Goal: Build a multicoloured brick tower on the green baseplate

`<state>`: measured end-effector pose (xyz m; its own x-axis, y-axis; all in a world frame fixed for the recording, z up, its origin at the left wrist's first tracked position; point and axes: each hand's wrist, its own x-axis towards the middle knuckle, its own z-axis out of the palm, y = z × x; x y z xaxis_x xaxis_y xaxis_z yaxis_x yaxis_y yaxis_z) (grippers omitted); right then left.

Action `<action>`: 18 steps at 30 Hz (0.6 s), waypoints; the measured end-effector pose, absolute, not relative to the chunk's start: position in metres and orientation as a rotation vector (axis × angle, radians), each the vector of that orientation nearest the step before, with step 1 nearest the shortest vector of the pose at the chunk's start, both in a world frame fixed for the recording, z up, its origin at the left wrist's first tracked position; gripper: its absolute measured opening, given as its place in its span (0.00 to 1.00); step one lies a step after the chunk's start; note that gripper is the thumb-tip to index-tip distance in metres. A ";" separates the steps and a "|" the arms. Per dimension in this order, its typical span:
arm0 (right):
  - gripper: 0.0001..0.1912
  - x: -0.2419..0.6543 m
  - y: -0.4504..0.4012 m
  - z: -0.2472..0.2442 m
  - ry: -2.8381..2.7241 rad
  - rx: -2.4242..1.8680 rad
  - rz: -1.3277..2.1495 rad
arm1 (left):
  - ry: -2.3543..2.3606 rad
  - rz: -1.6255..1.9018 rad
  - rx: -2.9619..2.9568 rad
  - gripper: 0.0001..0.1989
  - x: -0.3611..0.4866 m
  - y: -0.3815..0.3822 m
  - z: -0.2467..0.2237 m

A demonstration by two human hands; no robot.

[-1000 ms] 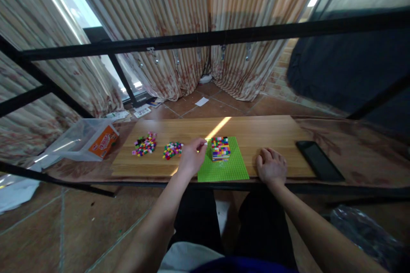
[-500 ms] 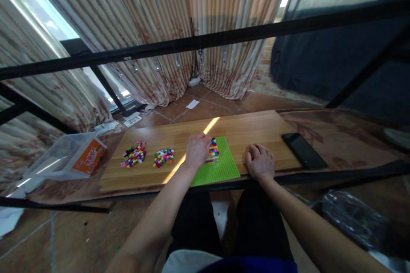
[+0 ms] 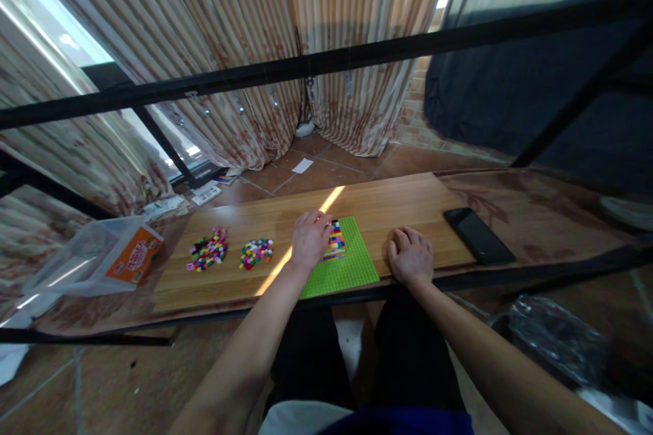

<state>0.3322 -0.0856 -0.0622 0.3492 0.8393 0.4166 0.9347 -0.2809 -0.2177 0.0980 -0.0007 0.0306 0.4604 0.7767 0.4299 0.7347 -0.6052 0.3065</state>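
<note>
A green studded baseplate [image 3: 357, 265] lies at the front edge of the wooden board, bearing rows of small coloured bricks [image 3: 337, 242]. My left hand [image 3: 309, 239] is over the plate's left part, fingers curled at the left side of the rows; whatever its fingertips may hold is hidden. My right hand [image 3: 411, 255] rests on the board to the right of the plate, its fingers loosely bent and slightly apart, holding nothing. Two heaps of loose bricks, one farther left [image 3: 209, 249] and one nearer [image 3: 256, 253], lie left of my left hand.
A clear plastic box [image 3: 96, 258] with an orange label stands left of the wooden board [image 3: 398, 200]. A black phone [image 3: 479, 236] lies at the board's right end. A dark metal bar [image 3: 357, 53] crosses beyond the board.
The whole view has shifted slightly, with the things on the board a little farther left. My left hand has moved slightly left off the brick rows, showing more of them. My right hand stays resting.
</note>
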 end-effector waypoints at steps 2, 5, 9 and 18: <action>0.20 0.333 -0.085 -0.063 -1.551 -2.193 -0.306 | 1.352 0.857 2.582 0.11 0.097 -0.001 0.031; 0.19 0.333 -0.085 -0.063 -1.548 -2.180 -0.302 | 1.360 0.885 2.525 0.11 0.094 -0.002 0.033; 0.19 0.333 -0.085 -0.064 -1.542 -2.167 -0.300 | 1.352 0.948 2.436 0.10 0.088 -0.003 0.034; 0.19 0.333 -0.085 -0.062 -1.541 -2.188 -0.288 | 1.322 0.930 2.328 0.10 0.091 0.008 0.034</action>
<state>0.3326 -0.0854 -0.0619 0.3551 0.8381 0.4140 0.9310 -0.2773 -0.2371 0.0910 0.0081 0.0341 0.3647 0.8477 0.3854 0.6492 -0.5281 0.5474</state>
